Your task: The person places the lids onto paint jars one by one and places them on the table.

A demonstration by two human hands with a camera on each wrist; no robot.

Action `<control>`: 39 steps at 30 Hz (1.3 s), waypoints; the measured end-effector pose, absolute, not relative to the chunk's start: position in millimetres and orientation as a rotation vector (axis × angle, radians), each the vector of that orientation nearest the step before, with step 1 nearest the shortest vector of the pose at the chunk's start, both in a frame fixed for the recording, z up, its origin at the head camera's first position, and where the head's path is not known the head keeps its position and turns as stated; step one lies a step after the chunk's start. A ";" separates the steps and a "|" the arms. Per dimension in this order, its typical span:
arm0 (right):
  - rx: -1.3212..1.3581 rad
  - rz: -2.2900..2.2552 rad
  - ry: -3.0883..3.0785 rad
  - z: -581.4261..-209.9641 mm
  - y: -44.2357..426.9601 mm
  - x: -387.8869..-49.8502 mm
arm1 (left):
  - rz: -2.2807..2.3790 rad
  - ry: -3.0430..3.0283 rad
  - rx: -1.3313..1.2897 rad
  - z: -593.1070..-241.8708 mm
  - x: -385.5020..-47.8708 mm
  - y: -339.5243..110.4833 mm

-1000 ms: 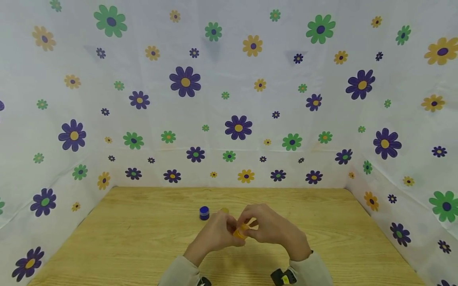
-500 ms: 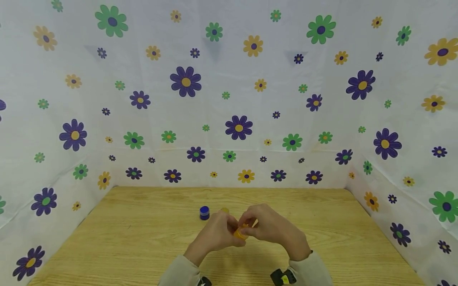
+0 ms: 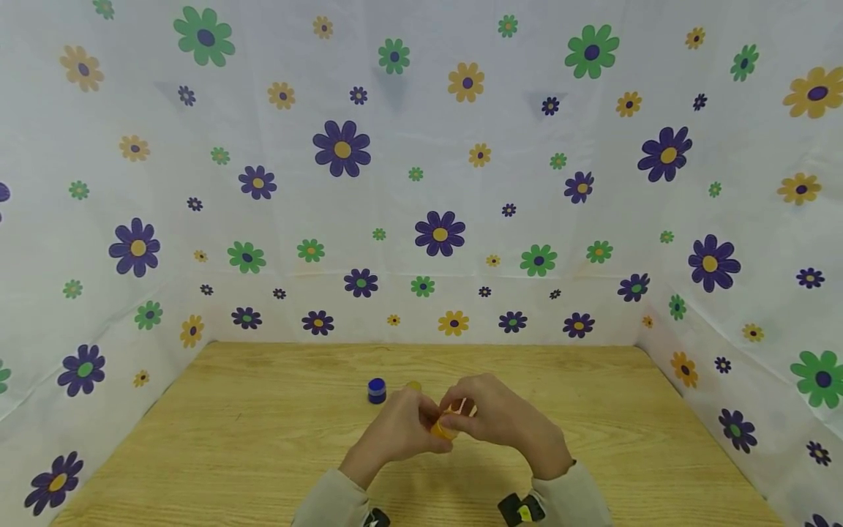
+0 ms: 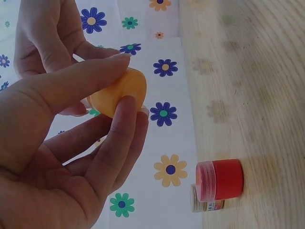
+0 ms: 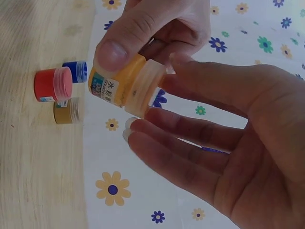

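Note:
An orange-yellow paint jar [image 5: 119,80] with a printed label is held tilted in the air between both hands. My left hand [image 3: 398,428] grips the jar's body, its thumb across the label and fingers on the opposite side. At the other end, my right hand [image 3: 494,413] pinches the translucent lid [image 5: 143,90] between thumb and index finger. Its remaining fingers stretch out below the lid in the right wrist view. The lid sits on the jar. In the head view the hands cover most of the jar.
On the wooden table [image 3: 263,424] stand a blue paint jar [image 3: 377,391], a red paint jar [image 5: 51,85] and an olive-yellow paint jar [image 5: 66,110], close together beyond the left hand. The left hand hides the red one in the head view. Flower-patterned cloth [image 3: 421,183] encloses the table's back and sides.
The right hand's thumb and fingers have shifted slightly about the lid. The left hand keeps its hold on the jar, and the standing jars have not moved.

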State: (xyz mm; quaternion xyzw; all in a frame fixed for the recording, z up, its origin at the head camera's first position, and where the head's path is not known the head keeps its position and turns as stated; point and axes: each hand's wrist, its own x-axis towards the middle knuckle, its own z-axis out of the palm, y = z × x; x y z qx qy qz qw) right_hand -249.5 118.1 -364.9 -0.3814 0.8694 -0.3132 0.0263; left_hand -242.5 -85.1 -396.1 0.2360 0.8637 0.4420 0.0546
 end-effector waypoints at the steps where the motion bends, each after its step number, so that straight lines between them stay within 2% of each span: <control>1: -1.167 -0.977 2.684 -364.5 118.8 -249.2 | 1.342 2.624 0.718 -396.1 -242.5 -85.2; 25: -1.228 -1.057 2.571 -363.6 121.0 -247.0 | 1.335 2.622 0.725 -398.0 -244.2 -86.0; 39: -1.275 -0.949 2.661 -364.4 121.2 -248.1 | 1.316 2.636 0.734 -397.9 -243.0 -85.3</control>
